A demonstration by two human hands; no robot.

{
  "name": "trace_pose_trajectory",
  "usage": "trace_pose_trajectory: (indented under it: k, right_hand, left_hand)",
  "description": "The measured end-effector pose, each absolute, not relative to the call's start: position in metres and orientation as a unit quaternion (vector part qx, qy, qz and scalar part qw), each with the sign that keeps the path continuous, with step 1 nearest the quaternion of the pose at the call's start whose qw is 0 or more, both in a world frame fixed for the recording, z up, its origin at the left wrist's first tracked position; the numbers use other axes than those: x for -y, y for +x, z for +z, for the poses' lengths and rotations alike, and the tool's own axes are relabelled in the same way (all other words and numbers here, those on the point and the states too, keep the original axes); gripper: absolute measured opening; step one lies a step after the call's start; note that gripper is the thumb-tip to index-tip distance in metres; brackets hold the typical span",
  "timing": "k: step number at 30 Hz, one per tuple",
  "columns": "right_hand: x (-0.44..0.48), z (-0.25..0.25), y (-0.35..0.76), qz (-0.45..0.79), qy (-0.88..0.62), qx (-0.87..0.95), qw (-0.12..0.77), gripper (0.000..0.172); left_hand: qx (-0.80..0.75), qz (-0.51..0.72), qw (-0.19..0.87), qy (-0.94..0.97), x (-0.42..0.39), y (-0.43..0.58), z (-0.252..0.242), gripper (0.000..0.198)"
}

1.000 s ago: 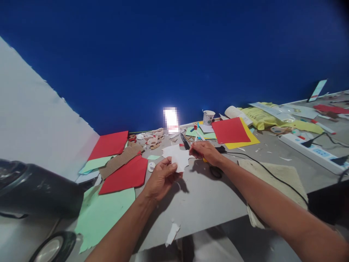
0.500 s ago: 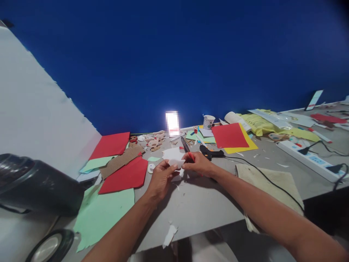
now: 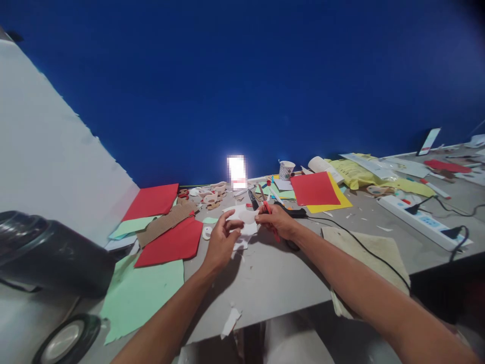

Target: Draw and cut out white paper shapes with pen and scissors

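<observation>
My right hand [image 3: 278, 221] is closed around red-handled scissors [image 3: 267, 207], blades pointing away from me. Its thumb and fingertips also pinch the edge of a small rounded piece of white paper [image 3: 248, 217]. To the left of that piece is my left hand [image 3: 223, 240], its fingers spread and curved, with nothing in them. More white paper [image 3: 242, 241] lies on the table beneath the held piece. Just beyond my right hand sits a black glue gun [image 3: 293, 210], partly hidden by the hand.
Red sheets [image 3: 174, 242], corrugated cardboard [image 3: 166, 223] and green paper [image 3: 151, 293] lie at left, by a dark cylindrical container [image 3: 56, 255]. To the right are a folded cloth [image 3: 364, 253], a power strip [image 3: 420, 222] and a patterned paper cup [image 3: 287, 170]. Paper scraps are scattered about.
My left hand has let go of the small white paper and opened, moving slightly away. The paper stays in my right hand, and the scissors there now show more upright.
</observation>
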State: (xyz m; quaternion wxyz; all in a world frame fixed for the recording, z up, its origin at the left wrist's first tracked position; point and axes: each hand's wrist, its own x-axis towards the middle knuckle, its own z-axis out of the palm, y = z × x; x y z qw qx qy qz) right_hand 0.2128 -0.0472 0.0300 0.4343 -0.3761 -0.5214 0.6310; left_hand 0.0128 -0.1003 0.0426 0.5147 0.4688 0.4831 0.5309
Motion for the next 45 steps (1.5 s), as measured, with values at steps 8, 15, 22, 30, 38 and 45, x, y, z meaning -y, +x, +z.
trace_pose_trajectory:
  k: [8,15,22,30,38,45]
  right_hand:
    - [0.048,0.027,0.21,0.61,-0.391,0.543,0.424,0.03]
    - [0.045,0.031,0.217,0.571,-0.406,0.593,0.396,0.032]
    - [0.041,0.048,0.23,0.295,-0.596,0.695,0.273,0.018]
    - [0.043,0.06,0.237,0.113,-0.667,0.721,0.15,0.034]
    - [0.062,0.046,0.205,0.146,-0.612,0.77,0.103,0.032]
    - [0.066,0.028,0.195,0.132,-0.585,0.796,0.079,0.033]
  left_hand:
    - [-0.465,0.527,0.531,0.473,0.1,0.014,0.044,0.034]
    - [-0.51,0.533,0.487,0.467,0.083,0.004,0.032,0.021]
    - [-0.515,0.586,0.481,0.399,0.066,-0.01,0.029,0.027]
    - [-0.495,0.614,0.502,0.355,0.065,-0.011,0.033,0.027]
    - [-0.45,0.572,0.582,0.363,0.07,-0.007,0.036,0.028]
    - [-0.523,0.424,0.537,0.508,0.074,-0.012,0.039,0.022]
